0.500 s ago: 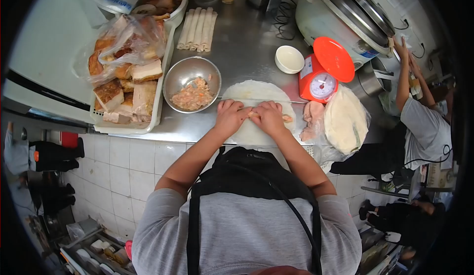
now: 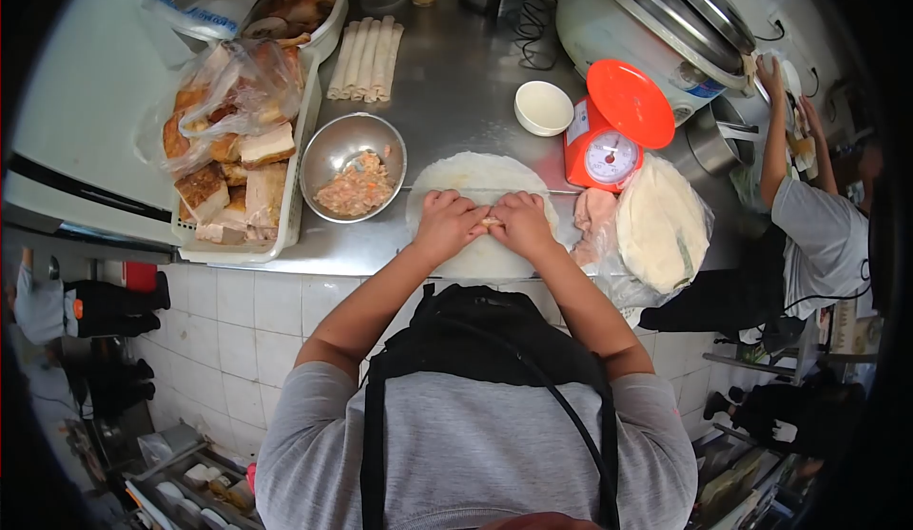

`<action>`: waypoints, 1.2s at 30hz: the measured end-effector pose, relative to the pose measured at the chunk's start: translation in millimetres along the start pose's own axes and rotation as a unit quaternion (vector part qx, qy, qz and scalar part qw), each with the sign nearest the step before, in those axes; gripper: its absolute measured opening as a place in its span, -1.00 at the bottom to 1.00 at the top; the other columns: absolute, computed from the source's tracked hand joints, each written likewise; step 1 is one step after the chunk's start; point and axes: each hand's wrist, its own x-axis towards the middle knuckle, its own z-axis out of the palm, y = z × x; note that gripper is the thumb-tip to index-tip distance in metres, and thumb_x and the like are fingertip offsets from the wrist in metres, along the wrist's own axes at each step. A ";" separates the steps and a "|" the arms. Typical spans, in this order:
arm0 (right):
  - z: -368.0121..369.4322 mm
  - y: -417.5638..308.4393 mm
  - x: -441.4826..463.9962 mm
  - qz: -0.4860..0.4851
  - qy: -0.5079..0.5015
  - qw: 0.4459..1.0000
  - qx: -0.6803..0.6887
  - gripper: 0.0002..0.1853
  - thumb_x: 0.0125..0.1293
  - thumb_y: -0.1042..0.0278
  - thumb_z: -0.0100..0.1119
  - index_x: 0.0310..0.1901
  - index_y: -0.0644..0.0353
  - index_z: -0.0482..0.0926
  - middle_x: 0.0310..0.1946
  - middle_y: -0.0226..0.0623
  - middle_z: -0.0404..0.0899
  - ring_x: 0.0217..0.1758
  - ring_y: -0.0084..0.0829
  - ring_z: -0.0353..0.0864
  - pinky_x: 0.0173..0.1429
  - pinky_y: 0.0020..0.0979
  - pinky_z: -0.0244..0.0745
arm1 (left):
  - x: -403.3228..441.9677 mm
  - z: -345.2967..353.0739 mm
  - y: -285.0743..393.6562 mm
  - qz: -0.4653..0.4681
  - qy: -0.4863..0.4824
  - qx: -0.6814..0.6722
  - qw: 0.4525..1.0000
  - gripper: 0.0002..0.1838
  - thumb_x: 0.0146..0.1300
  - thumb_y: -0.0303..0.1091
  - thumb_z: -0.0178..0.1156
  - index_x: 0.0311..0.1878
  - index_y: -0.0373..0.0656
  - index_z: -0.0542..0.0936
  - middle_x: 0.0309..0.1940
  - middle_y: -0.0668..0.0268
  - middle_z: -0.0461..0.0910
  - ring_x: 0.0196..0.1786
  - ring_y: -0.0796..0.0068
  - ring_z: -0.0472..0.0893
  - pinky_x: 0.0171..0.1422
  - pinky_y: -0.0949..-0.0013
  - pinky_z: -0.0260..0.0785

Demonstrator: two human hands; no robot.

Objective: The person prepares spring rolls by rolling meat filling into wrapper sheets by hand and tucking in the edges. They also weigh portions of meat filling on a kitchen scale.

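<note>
Both my hands work on the pinkish minced filling (image 2: 491, 223), a short strip of which shows between my fingertips. It lies on a thin round wrapper (image 2: 483, 262) at the counter's front edge. My left hand (image 2: 449, 225) is closed, fingers bent over the left part of the strip. My right hand (image 2: 523, 223) is closed in the same way on the right part. The rest of the strip is hidden under my fingers. To the left, a steel bowl (image 2: 323, 154) contains more orange-flecked filling (image 2: 357, 190). Several finished pale rolls (image 2: 366, 58) lie side by side behind it.
A white crate (image 2: 306, 121) of meat chunks stands left. On the right are a red scale (image 2: 609, 154), a white bowl (image 2: 544, 108), a stack of wrappers (image 2: 661, 225), a soft pink item (image 2: 594, 224) and a large lidded pot (image 2: 609, 35). A co-worker (image 2: 818, 235) stands at far right.
My right hand now covers the bit of filling that showed to its right. The counter's contents sit slightly further left in view, as the camera has shifted.
</note>
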 end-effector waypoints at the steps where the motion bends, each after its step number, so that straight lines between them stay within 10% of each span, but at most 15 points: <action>1: -2.3 1.7 -1.0 -0.004 0.002 1.000 0.005 -0.77 -0.12 0.19 0.31 -0.34 -0.06 0.63 -0.33 -0.47 0.50 -0.08 -0.37 0.39 0.03 -0.25 0.16 | 0.0 3.7 2.6 0.000 0.008 -0.003 1.000 -0.68 -0.14 -0.19 0.31 -0.20 0.13 0.64 -0.30 0.57 0.52 -0.12 0.46 0.39 0.05 0.20 0.06; 36: -30.4 41.7 -22.8 0.012 -0.051 0.998 0.031 -0.70 -0.14 0.16 0.33 -0.30 0.00 0.58 -0.25 -0.39 0.48 -0.06 -0.30 0.38 0.05 -0.24 0.18 | 8.5 5.4 1.9 -0.017 -0.074 0.028 0.997 -0.71 -0.17 -0.21 0.33 -0.27 0.07 0.62 -0.28 0.52 0.50 -0.08 0.43 0.39 0.09 0.18 0.07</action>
